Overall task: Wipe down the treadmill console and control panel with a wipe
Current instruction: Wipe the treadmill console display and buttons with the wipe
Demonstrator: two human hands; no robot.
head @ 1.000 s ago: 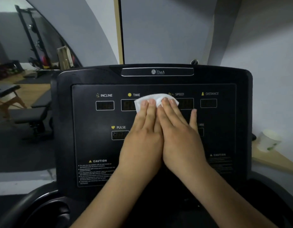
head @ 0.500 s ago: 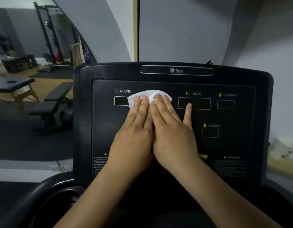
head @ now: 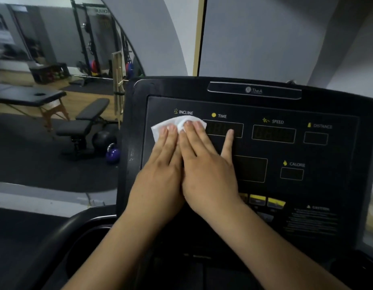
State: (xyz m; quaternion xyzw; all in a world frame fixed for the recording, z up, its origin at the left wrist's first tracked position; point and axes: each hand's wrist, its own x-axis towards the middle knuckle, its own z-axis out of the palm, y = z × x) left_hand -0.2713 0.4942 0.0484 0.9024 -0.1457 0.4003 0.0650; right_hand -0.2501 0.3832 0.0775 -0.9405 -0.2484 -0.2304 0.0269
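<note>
The black treadmill console (head: 307, 109) fills the right of the view, its flat control panel (head: 328, 164) labelled INCLINE, TIME, SPEED, DISTANCE and CALORIE. A white wipe (head: 171, 124) lies flat on the panel over the INCLINE display, just under that label. My left hand (head: 160, 170) and my right hand (head: 206, 168) lie side by side, touching, with their fingertips pressing the wipe against the panel. The right little finger is spread apart and rests on the TIME display. The hands hide the PULSE area.
Yellow buttons (head: 267, 200) sit low on the panel beside a caution label. A curved black handrail (head: 62, 231) runs lower left. Beyond the console's left edge are a weight bench (head: 85, 124), a purple kettlebell (head: 112, 154), a massage table (head: 28, 95) and a rack.
Both hands have slid the wipe leftward across the panel, from the TIME and SPEED displays to the INCLINE display. The view has also turned to the left.
</note>
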